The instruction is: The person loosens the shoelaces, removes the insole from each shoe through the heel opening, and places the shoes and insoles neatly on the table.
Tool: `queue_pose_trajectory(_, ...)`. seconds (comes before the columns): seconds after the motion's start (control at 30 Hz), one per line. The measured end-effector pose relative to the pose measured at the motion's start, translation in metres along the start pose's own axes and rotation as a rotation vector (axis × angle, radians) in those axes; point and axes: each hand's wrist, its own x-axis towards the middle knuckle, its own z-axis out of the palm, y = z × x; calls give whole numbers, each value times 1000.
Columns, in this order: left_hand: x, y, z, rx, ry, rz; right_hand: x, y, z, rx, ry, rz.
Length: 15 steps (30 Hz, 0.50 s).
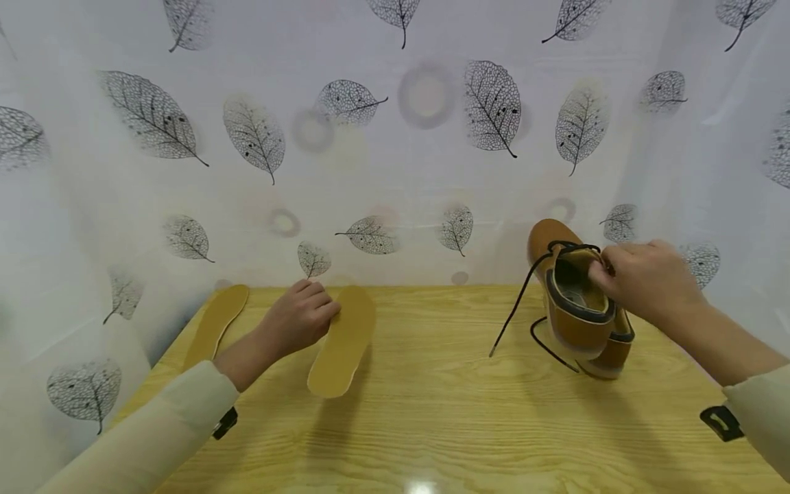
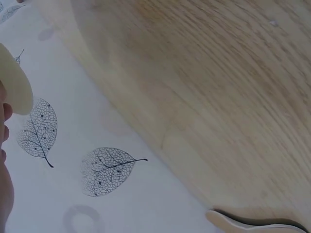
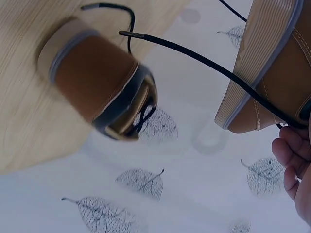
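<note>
In the head view my left hand (image 1: 301,317) pinches a tan insole (image 1: 343,346) by its left edge, holding it raised above the table. A second insole (image 1: 217,321) lies at the table's far left, partly behind my forearm. On the right, my right hand (image 1: 653,278) grips a brown shoe (image 1: 580,333) at its collar, with the shoe's heel facing me and its dark lace hanging loose. Behind and below it, the other brown shoe (image 1: 607,360) stands on the table, mostly hidden; its heel (image 3: 92,73) shows in the right wrist view.
A wood-grain table (image 1: 444,398) spreads under both hands. At its back edge hangs a pale curtain (image 1: 420,178) printed with dark leaves. The held shoe's loose lace (image 1: 518,305) dangles to the left.
</note>
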Motion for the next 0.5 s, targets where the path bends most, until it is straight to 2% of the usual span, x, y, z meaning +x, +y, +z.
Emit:
queue_pose_trajectory(0.23,-19,-6,0,29,-25,-16,-16,27,-12,-59,-109,38)
queue_pose_trajectory(0.37,-29,-10,-7,23,-59,-51,-27,43,-16,-86,-197,88)
queue_pose_trajectory(0.5,-39,-14,-15,-5,-108,-97,-41,60,-16,-106,-232,78)
